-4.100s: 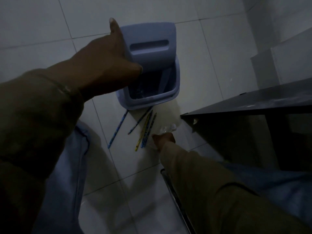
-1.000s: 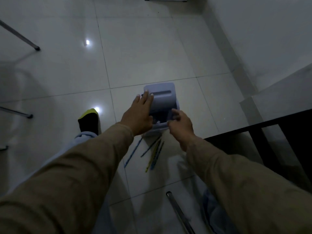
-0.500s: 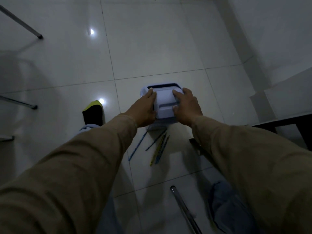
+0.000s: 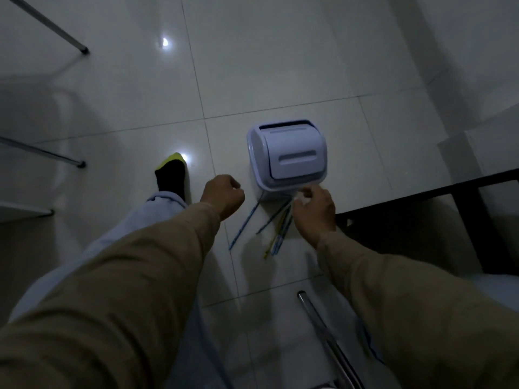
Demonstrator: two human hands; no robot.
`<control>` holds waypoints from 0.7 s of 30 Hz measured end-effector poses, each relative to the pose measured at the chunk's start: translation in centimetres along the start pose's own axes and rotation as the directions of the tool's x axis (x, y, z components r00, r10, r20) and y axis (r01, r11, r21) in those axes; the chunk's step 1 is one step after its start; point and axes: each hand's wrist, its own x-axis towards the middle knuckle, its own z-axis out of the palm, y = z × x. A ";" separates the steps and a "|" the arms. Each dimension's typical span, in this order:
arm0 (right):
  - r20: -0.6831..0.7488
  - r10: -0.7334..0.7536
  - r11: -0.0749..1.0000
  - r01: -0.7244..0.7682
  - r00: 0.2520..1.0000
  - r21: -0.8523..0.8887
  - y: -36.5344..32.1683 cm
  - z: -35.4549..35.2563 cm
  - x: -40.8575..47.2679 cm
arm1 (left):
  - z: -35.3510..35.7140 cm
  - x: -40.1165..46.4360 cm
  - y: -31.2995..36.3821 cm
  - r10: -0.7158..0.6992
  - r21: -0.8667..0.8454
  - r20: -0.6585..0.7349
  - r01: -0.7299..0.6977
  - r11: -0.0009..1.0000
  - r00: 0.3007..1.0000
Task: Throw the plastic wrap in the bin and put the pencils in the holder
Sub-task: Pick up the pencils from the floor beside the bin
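Pencils [image 4: 276,230] lie on floor — just beside right hand [image 4: 314,214], below bin [image 4: 288,158].

1 pale blue bin [image 4: 288,158] with 1 swing lid [image 4: 295,157] stands on the tiled floor [image 4: 280,51]. About 5 pencils [image 4: 276,231] lie beside it, bunched, so the exact count is unclear. 2 hands show: 1 left hand [image 4: 223,195], 1 right hand [image 4: 314,214]. 1 socked foot [image 4: 170,175], 1 dark table [image 4: 438,197], 3 thin metal legs [image 4: 81,49] at left
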 end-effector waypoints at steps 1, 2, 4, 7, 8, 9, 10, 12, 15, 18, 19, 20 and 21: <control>0.035 0.039 0.999 -0.040 0.999 0.024 0.5 0.6 -0.5 | 0.4 -0.3 -0.6 -0.019 0.014 0.028 0.019 1.000 0.999; 0.061 0.068 0.996 -0.070 0.996 0.047 0.9 1.1 -0.9 | 0.9 -0.6 -1.1 -0.031 0.026 0.052 0.030 0.999 0.998; 0.108 0.116 0.988 -0.126 0.987 0.088 1.4 2.1 -1.5 | 1.8 -0.9 -2.0 -0.044 0.042 0.082 0.041 0.998 0.996; 0.194 0.178 0.978 -0.195 0.965 0.070 2.3 3.7 -1.4 | 3.0 -0.3 -2.8 -0.073 0.041 0.106 0.069 0.997 0.992; 0.225 0.198 0.975 -0.215 0.954 0.050 2.6 4.4 -1.3 | 3.4 0.1 -3.0 -0.082 0.032 0.114 0.079 0.996 0.990; 0.252 0.218 0.972 -0.233 0.943 0.030 2.9 5.2 -1.1 | 3.9 0.6 -3.3 -0.091 0.018 0.118 0.090 0.996 0.989; 0.275 0.237 0.968 -0.250 0.932 0.012 3.3 6.2 -0.8 | 4.3 1.1 -3.6 -0.105 -0.001 0.114 0.106 0.994 0.988; 0.307 0.265 0.963 -0.268 0.914 -0.035 4.1 8.1 -0.3 | 5.6 2.1 -4.3 -0.159 -0.062 0.110 0.167 0.984 0.981; 0.329 0.297 0.954 -0.270 0.896 -0.128 5.2 11.2 0.9 | 7.8 3.5 -5.8 -0.257 -0.168 0.140 0.278 0.946 0.956; 0.342 0.338 0.940 -0.293 0.877 -0.176 6.2 14.4 2.5 | 9.6 4.4 -7.7 -0.335 -0.195 0.190 0.370 0.908 0.923; 0.337 0.352 0.934 -0.303 0.873 -0.192 6.3 15.4 3.1 | 9.9 4.7 -8.3 -0.355 -0.198 0.210 0.395 0.897 0.911; 0.326 0.371 0.926 -0.319 0.869 -0.203 6.4 16.3 3.7 | 10.2 5.1 -8.7 -0.372 -0.199 0.226 0.416 0.887 0.900; 0.313 0.393 0.916 -0.341 0.865 -0.210 6.3 17.1 4.4 | 10.4 5.6 -9.1 -0.381 -0.206 0.231 0.428 0.880 0.895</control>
